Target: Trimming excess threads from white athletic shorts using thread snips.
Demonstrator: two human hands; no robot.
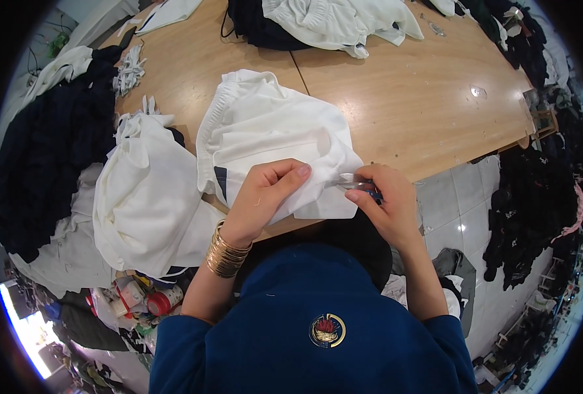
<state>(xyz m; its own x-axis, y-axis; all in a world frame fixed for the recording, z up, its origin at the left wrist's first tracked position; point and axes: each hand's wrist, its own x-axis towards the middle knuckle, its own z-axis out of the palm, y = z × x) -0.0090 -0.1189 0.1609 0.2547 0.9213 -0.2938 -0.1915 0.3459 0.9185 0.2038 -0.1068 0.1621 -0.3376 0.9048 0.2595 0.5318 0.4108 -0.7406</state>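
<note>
White shorts with a gathered elastic waistband lie on the table in front of me, a small dark navy patch showing near their left edge. My left hand pinches the near part of the white cloth between thumb and fingers. A gold cuff sits on that wrist. In my right hand is a pair of small metal thread snips, its blades pointing left against the cloth just right of my left hand. The blade tips partly merge with the white fabric, so I cannot tell whether they close on a thread.
Another white garment hangs over the table's near left edge, beside a large dark navy pile. White and dark garments lie at the far side of the wooden table. Black clothes are heaped right of the tiled floor.
</note>
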